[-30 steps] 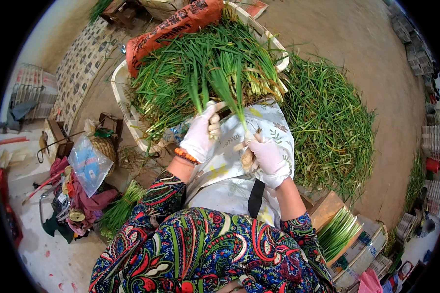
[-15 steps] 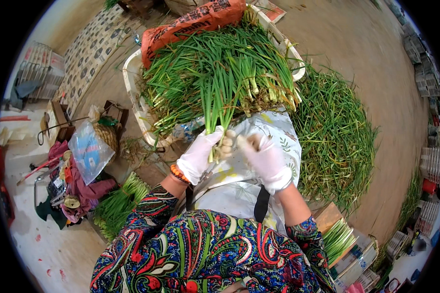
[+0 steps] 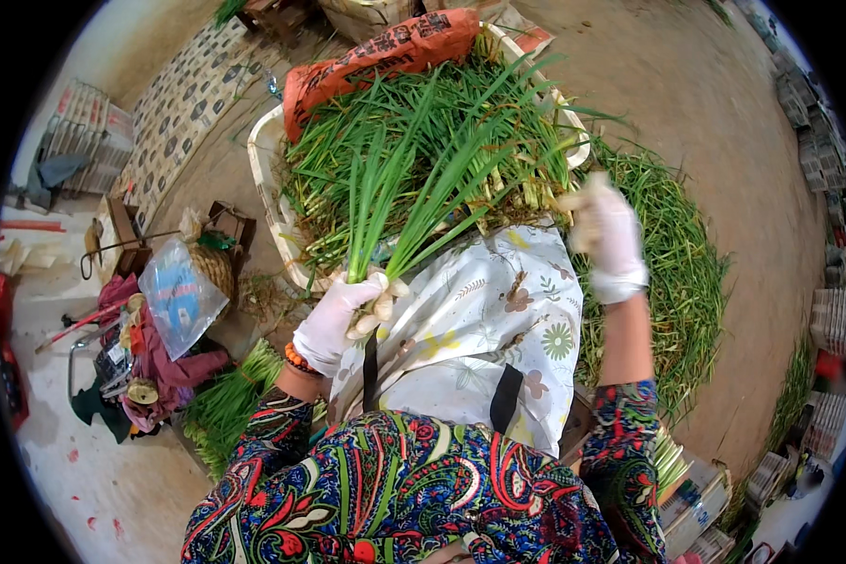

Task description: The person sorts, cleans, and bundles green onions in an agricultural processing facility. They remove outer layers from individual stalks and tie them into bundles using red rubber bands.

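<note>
My gloved left hand (image 3: 348, 315) is closed around the pale lower ends of a bunch of chive-like greens (image 3: 399, 202). Its long flat leaves fan upward over the crate. My gloved right hand (image 3: 611, 235) is lifted near the crate's right rim, smeared by motion; whether its fingers hold anything does not show. In front of me stands a white plastic crate (image 3: 263, 160) heaped with more of these leafy greens (image 3: 334, 150). Across my lap lies a white printed apron (image 3: 479, 329) with bits of brown plant waste on it.
An orange sack (image 3: 385, 61) lies over the crate's far edge. Discarded leaves form a large pile (image 3: 667, 282) on the floor at right. Trimmed bundles (image 3: 230, 404) lie at my left, near a clear plastic bag (image 3: 179, 296) and heaped cloth (image 3: 150, 357).
My right hand has swung from beside the left hand up and right to the crate's rim. My left hand has moved slightly left and down, still gripping the greens, whose leaves now spread wider.
</note>
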Available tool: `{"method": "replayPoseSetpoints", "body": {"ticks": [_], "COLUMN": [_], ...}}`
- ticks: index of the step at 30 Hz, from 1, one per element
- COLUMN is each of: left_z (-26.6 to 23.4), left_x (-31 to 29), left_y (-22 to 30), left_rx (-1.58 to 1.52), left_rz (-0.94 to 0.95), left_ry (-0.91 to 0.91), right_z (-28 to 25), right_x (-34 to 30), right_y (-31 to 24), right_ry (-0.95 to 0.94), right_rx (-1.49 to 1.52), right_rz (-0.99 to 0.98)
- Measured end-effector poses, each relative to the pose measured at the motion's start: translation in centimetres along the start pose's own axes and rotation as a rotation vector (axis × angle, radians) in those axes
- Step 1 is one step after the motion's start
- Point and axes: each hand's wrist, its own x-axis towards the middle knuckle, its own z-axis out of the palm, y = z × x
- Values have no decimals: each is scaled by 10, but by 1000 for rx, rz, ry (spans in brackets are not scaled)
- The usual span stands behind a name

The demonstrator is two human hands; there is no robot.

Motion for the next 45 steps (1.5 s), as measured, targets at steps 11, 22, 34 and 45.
{"method": "replayPoseSetpoints", "body": {"ticks": [11,22,34,45], "left_z": [-9,41,36,64], "left_x": [49,83,85,99], "left_y": [17,-16,-8,-9], "left_rx": [-861,-1212,-960,-465], "left_rz": [349,-233,-115,-115], "left_ry": [-636,-647,-494,-374], "right_z": [-202,-24,-24,36], "right_x": [-25,74,-4,-83], "right_y": [99,67,-27,96], "right_ry": [438,213,-60,-310], "right_rx": [-982,-1118,100,-194], "right_rz": [35,-87,-34,40]}}
